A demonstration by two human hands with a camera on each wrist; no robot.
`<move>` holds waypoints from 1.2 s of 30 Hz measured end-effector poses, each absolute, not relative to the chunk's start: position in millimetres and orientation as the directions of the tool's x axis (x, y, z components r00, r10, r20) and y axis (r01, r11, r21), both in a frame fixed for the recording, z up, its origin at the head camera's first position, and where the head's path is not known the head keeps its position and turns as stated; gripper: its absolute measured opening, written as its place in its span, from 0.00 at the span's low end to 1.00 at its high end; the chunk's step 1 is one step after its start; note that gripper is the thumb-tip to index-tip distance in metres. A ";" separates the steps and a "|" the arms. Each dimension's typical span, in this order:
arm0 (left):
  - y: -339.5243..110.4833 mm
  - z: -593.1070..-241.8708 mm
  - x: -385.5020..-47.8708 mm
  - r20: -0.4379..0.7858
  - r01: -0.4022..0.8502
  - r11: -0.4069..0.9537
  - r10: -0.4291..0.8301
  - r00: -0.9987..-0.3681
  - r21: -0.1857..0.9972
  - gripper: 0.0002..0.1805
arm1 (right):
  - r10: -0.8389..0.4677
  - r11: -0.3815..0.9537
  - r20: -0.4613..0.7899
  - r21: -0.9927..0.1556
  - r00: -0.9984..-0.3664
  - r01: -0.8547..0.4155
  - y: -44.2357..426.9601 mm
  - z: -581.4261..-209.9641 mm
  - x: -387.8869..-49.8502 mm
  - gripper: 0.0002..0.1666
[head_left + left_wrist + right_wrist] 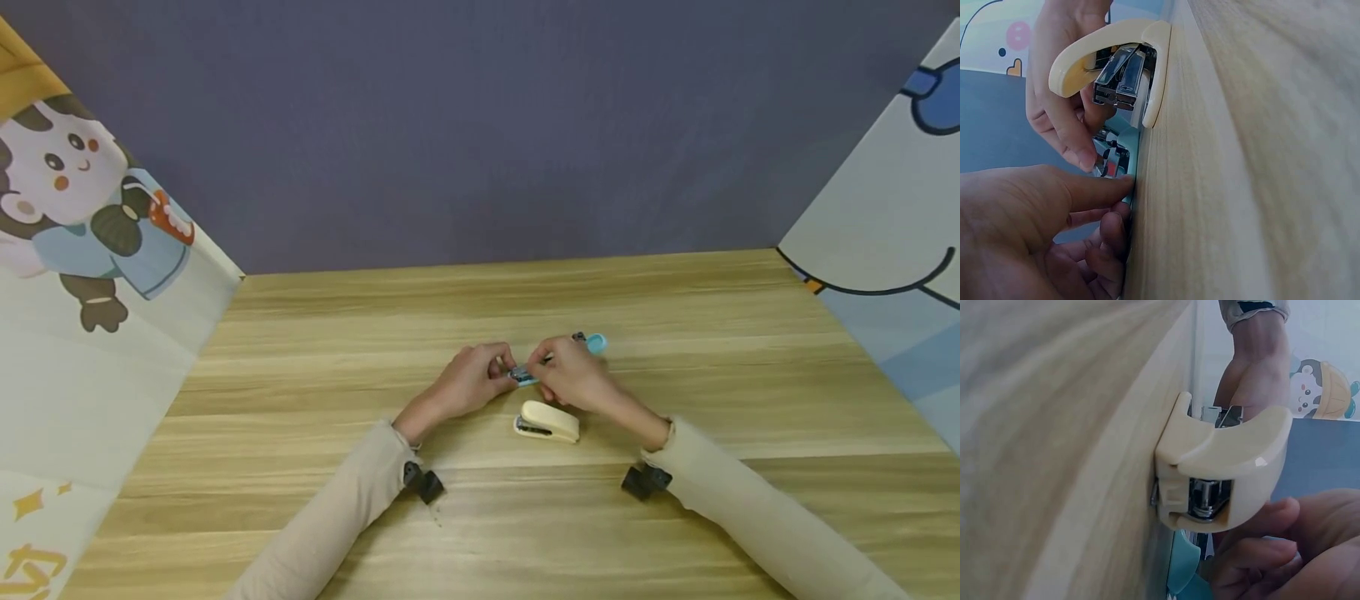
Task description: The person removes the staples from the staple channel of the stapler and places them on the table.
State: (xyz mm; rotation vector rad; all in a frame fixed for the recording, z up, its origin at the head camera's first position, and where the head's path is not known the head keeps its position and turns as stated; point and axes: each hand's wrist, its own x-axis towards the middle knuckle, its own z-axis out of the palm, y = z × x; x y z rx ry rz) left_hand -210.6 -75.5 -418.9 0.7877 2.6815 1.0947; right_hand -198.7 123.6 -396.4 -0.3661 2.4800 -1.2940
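A light blue stapler [527,381] lies on the table, swung wide open, its round-ended top [596,343] pointing to the far right. My left hand [471,379] grips its near-left end between thumb and fingers. My right hand [573,375] reaches over its middle, with fingertips pinching at the metal staple channel [1110,161]; whether a loose staple strip is between them is too small to tell. Just nearer to me stands a cream stapler [551,422], its top slightly raised. It partly hides the light blue one in the right wrist view.
The wood-grain table [375,317] runs back to a dark blue-grey panel [480,133]. White panels with cartoon prints [82,200] stand at the left and right sides. Small dark cameras [423,483] sit at both wrists.
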 end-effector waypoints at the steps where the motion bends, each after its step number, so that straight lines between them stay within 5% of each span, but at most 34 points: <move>1: -75.4 -419.0 -210.6 0.067 0.417 0.597 0.518 -0.852 0.686 0.06 | -0.366 0.558 -0.160 -0.826 -0.917 -0.079 123.4 -396.1 -198.2 0.10; 36: -72.9 -419.9 -220.9 0.063 0.387 0.629 0.473 -0.879 0.674 0.07 | -0.309 0.587 -0.045 -0.795 -0.950 -0.153 135.3 -385.6 -201.6 0.07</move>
